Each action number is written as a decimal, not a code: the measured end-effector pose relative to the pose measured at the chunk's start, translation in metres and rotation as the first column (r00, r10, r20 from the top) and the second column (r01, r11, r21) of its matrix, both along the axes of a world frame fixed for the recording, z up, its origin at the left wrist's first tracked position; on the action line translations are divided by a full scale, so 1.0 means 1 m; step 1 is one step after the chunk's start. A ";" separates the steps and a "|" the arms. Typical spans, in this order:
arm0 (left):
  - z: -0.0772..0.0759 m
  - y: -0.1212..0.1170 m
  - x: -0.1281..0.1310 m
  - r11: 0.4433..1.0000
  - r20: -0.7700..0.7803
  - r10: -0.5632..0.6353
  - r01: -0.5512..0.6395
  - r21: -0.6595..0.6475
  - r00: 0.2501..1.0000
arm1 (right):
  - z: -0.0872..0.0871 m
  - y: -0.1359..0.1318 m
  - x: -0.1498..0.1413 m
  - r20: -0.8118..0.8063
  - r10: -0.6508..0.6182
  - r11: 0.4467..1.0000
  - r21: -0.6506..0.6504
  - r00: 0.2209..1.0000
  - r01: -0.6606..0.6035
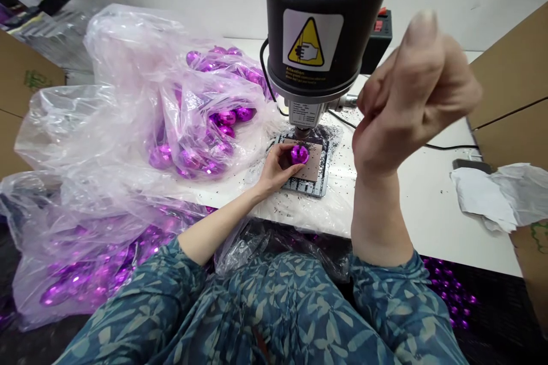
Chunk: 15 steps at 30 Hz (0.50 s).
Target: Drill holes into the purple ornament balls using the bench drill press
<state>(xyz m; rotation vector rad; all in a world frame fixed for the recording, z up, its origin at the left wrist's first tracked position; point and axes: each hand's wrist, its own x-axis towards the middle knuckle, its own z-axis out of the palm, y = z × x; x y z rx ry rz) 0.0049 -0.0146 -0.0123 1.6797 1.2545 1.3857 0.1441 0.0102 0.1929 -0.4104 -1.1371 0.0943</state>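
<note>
My left hand [277, 168] grips a shiny purple ball [299, 154] and holds it on the small work plate [317, 179] directly under the spindle of a bench drill press [325, 23]. My right hand [413, 91] is raised at the right side of the machine, fingers curled round its metal feed handle [347, 101], of which only a short stub shows. The drill tip sits just above the ball; whether it touches is unclear.
Clear plastic bags [128, 125] full of purple balls cover the table's left and hang over its edge. Dark shavings lie round the plate. Cardboard boxes [509, 85] stand at both sides, crumpled white paper [492, 194] at right. A black cable runs behind.
</note>
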 end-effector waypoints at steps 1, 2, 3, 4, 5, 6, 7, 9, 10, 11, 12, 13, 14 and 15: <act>0.001 -0.011 0.001 0.998 -0.047 0.036 -0.033 0.062 0.998 | 0.007 0.001 0.000 -0.001 0.033 0.999 -0.028 0.999 -0.033; 0.002 -0.024 0.001 0.988 -0.084 0.043 -0.030 0.151 0.996 | 0.011 0.002 0.000 -0.005 0.057 0.998 -0.035 0.998 -0.057; 0.001 -0.040 0.002 0.966 -0.108 0.010 0.019 0.257 0.994 | 0.013 0.003 0.000 -0.005 0.075 0.997 -0.030 0.997 -0.075; 0.000 -0.058 0.003 0.924 -0.141 -0.068 0.116 0.364 0.988 | 0.012 0.004 0.001 -0.002 0.088 0.996 -0.019 0.996 -0.088; -0.003 -0.076 0.003 0.854 -0.201 -0.176 0.251 0.456 0.964 | 0.011 0.005 0.002 0.000 0.093 0.996 -0.005 0.996 -0.093; -0.007 -0.093 0.004 0.763 -0.297 -0.280 0.399 0.508 0.913 | 0.009 0.006 0.002 0.002 0.091 0.996 0.003 0.996 -0.091; -0.011 -0.108 0.005 0.668 -0.427 -0.353 0.543 0.508 0.833 | 0.007 0.007 0.002 0.008 0.088 0.996 0.002 0.996 -0.088; -0.022 -0.130 0.007 0.551 -0.688 -0.393 0.755 0.355 0.610 | 0.006 0.007 0.002 -0.003 0.075 0.997 -0.018 0.997 -0.075; -0.028 -0.136 0.009 0.545 -0.777 -0.393 0.805 0.235 0.492 | 0.006 0.006 0.001 -0.009 0.072 0.997 -0.033 0.997 -0.072; -0.033 -0.139 0.010 0.568 -0.827 -0.396 0.814 0.122 0.400 | 0.008 0.006 0.001 -0.017 0.074 0.996 -0.039 0.997 -0.075; -0.038 -0.141 0.011 0.597 -0.848 -0.410 0.802 0.028 0.335 | 0.009 0.005 0.001 -0.024 0.083 0.996 -0.038 0.996 -0.084; -0.041 -0.141 0.011 0.617 -0.849 -0.432 0.786 -0.033 0.304 | 0.010 0.005 0.000 -0.026 0.096 0.995 -0.035 0.995 -0.097; -0.044 -0.141 0.011 0.630 -0.837 -0.450 0.775 -0.049 0.312 | 0.010 0.005 0.001 -0.030 0.105 0.994 -0.026 0.994 -0.106; -0.045 -0.140 0.010 0.627 -0.812 -0.462 0.779 -0.016 0.355 | 0.011 0.005 0.001 -0.026 0.113 0.993 -0.016 0.993 -0.113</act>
